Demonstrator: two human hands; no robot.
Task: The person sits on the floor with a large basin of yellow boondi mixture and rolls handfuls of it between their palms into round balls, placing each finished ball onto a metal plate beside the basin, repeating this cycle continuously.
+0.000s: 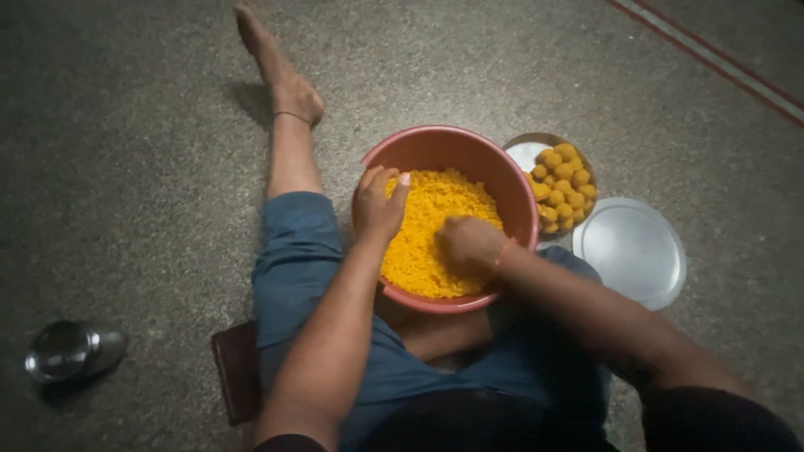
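Head view: both my hands in the pink tub (511,180) of yellow crumbly mix (440,209).
Right hand (471,244) closed on mix at centre, nearer; left hand (381,203) half-curled, empty, at the left rim.

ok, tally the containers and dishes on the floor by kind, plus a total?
Red plastic tub of yellow crumbly mix: 1
Steel plate of yellow balls: 1
Steel lid, nothing on it: 1
Small steel pot, lying on its side: 1
Total: 4
Left hand rests on the tub's rim; right hand is in the mix.
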